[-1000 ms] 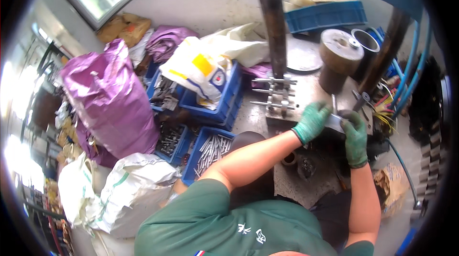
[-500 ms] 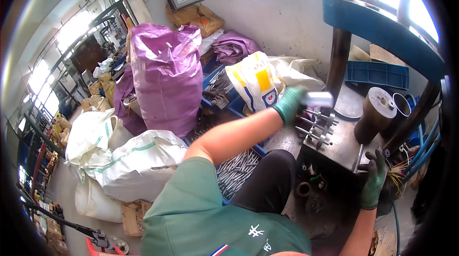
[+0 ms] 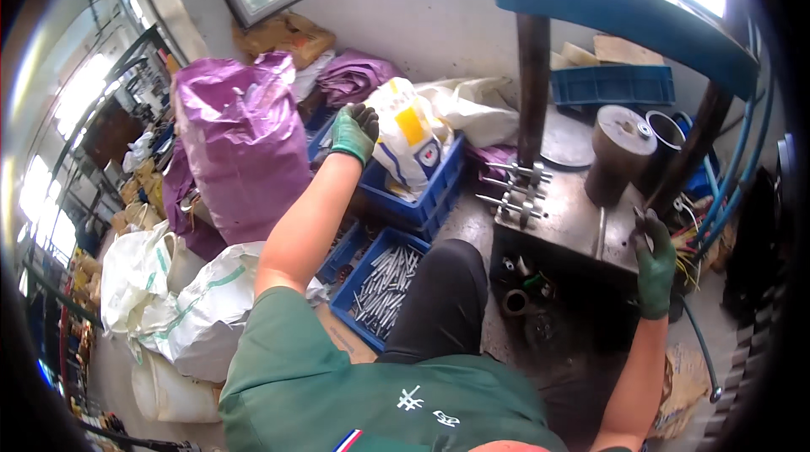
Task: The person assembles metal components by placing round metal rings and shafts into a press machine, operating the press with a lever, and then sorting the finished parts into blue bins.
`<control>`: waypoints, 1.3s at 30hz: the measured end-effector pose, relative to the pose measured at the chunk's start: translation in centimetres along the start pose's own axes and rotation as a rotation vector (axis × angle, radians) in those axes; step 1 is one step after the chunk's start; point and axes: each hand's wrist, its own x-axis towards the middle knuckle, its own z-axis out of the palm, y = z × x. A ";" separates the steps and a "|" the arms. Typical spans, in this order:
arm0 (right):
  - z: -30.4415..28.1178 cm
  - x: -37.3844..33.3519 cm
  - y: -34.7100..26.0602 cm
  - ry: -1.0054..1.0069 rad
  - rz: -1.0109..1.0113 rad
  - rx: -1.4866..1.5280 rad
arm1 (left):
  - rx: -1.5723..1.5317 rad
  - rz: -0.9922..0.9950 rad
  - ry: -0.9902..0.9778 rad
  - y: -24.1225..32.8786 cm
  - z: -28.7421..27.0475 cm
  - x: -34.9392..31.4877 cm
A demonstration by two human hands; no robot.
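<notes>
Metal: judged rod (image 3: 602,234) near right hand (image 3: 655,262) stiff, slick, best held mid-length. Saw left hand (image 3: 353,132) near white bag (image 3: 413,128); could not tell either grip.

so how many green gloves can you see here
2: one on the left hand, beside the white-and-yellow bag; one on the right hand, near the right edge of the metal worktop. Others may be hidden in the clutter.
</notes>
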 end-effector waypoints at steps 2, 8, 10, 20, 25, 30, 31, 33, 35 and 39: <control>0.6 0.9 -0.7 0.036 -0.045 -0.105 | 0.120 -0.193 -0.085 -7.0 0.1 -3.4; -1.6 2.7 2.9 0.323 -0.257 -0.437 | 0.121 -0.429 0.097 -22.3 6.7 -9.8; -2.8 2.9 4.7 0.357 -0.259 -0.513 | 0.025 -0.491 0.173 -25.0 9.1 -11.1; -1.7 4.2 9.7 0.281 -0.176 -0.704 | -0.184 -0.601 -0.016 -28.6 9.4 -10.8; -1.4 4.6 10.9 0.228 -0.091 -0.745 | -0.253 -0.648 -0.329 -29.8 8.3 -8.8; -1.1 4.1 9.7 0.246 -0.056 -0.693 | 0.032 -0.403 -0.381 -28.3 13.4 -15.8; -1.2 4.1 9.7 0.249 -0.070 -0.673 | 0.102 -0.351 -0.443 -28.6 13.4 -16.3; -0.9 4.0 9.9 0.263 -0.099 -0.591 | 0.499 -0.132 -0.657 -29.3 12.9 -17.1; -1.0 3.8 10.0 0.306 -0.120 -0.484 | 0.751 0.083 -0.763 -29.9 12.0 -18.4; -1.6 2.3 9.3 0.409 -0.050 -0.282 | 0.427 0.335 -1.041 -26.8 12.3 -22.4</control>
